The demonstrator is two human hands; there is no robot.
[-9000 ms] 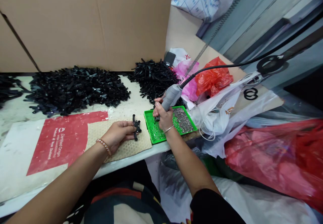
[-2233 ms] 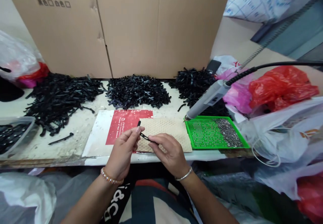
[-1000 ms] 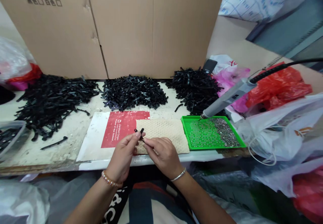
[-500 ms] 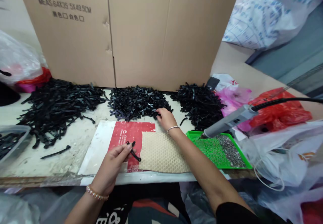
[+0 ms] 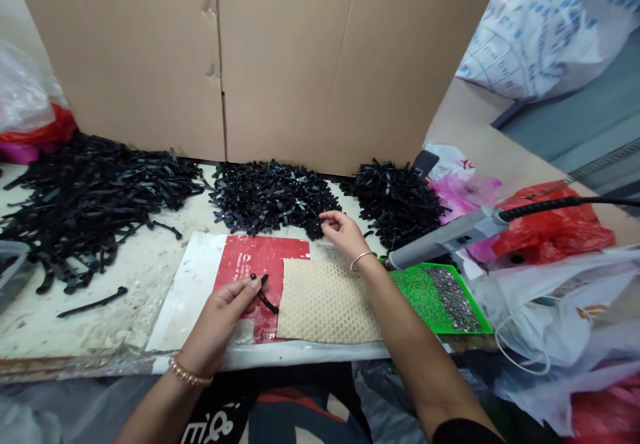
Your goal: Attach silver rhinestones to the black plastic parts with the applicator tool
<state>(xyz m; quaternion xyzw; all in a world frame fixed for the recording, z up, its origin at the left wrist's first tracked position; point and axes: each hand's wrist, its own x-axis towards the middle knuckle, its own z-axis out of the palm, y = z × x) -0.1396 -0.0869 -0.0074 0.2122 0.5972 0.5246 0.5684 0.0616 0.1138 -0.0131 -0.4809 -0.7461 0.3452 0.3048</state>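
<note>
My left hand [image 5: 219, 316] rests over the red-printed sheet [image 5: 260, 257], pinching a small black plastic part [image 5: 263, 296] between thumb and fingers. My right hand [image 5: 343, 232] reaches forward, fingertips at the front edge of the middle pile of black plastic parts [image 5: 275, 199]. It holds nothing I can see. Between my hands lies a beige honeycomb mat [image 5: 325, 304]. My right forearm hides part of a green perforated tray [image 5: 415, 294], which holds silver studs [image 5: 453, 299].
A grey corded hand tool [image 5: 445, 241] lies with its tip over the tray. Other black piles [image 5: 95, 197] [image 5: 395, 205] flank the middle one, backed by a cardboard box [image 5: 220, 64]. Plastic bags [image 5: 545, 297] crowd the right side, and a loose black part [image 5: 93, 302] lies left.
My right hand has left the part in my left hand and moved forward to the middle pile. My left hand has shifted toward the sheet, still pinching the part.
</note>
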